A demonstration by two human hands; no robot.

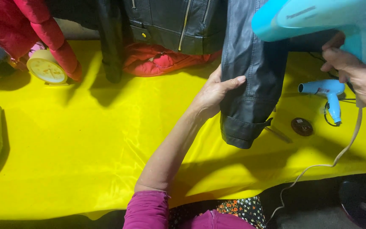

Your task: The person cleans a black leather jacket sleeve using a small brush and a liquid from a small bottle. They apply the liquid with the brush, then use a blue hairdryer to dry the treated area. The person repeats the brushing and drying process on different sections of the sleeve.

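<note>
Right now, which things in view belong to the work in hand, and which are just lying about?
In hand:
left hand gripping the black jacket sleeve
right hand holding the large blue dryer, its white cord trailing down

Lying about:
small blue dryer
dark round disc
pale round clock
red jacket
yellow cloth

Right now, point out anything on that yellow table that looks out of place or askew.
Little stands out. A second blue hair dryer lies on its side on the yellow cloth, a small dark round disc loose beside it. The pale alarm clock sits tilted, half under a red jacket sleeve.
</note>
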